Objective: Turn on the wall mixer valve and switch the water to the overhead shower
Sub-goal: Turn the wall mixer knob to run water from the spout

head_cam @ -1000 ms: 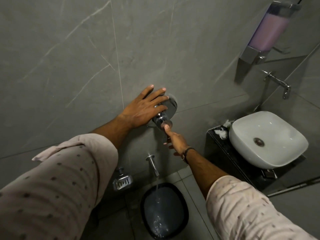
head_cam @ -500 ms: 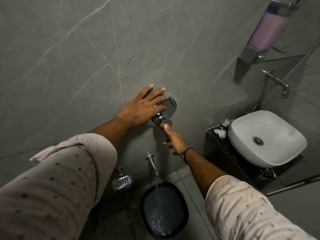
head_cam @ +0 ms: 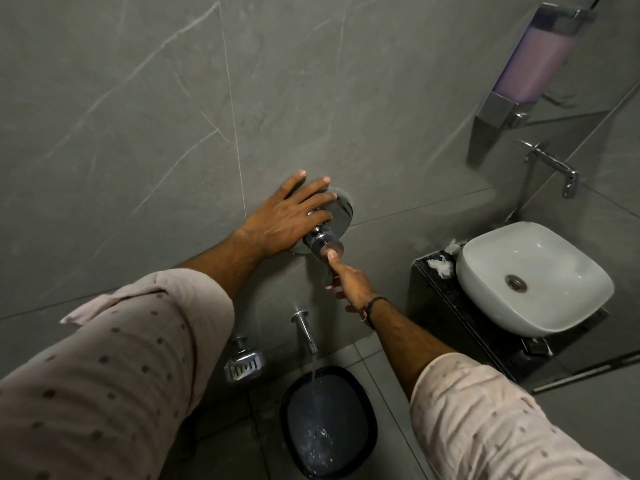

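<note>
Comparing this moment with the one a second ago, we find little has shifted: our left hand (head_cam: 284, 220) still lies spread over the wall mixer valve (head_cam: 322, 233), palm against the grey wall (head_cam: 138, 133), its fingers (head_cam: 317, 216) draped loosely around the chrome stem rather than clenched on it. Our right hand (head_cam: 349, 282) has crept slightly upward, so its index fingertip now presses on the round end of the knob, the other fingers hanging loose and grasping nothing. Water still pours from the lower spout (head_cam: 306, 332) into the dark bucket (head_cam: 327, 424) on the floor, so we judge the valve is already turned on and the first half of the task is done. The overhead shower is out of view, so we cannot tell if any water reaches it; with the spout flowing, we judge the switch has not yet happened. Pushing or pulling that knob end looks like the step in hand.
</note>
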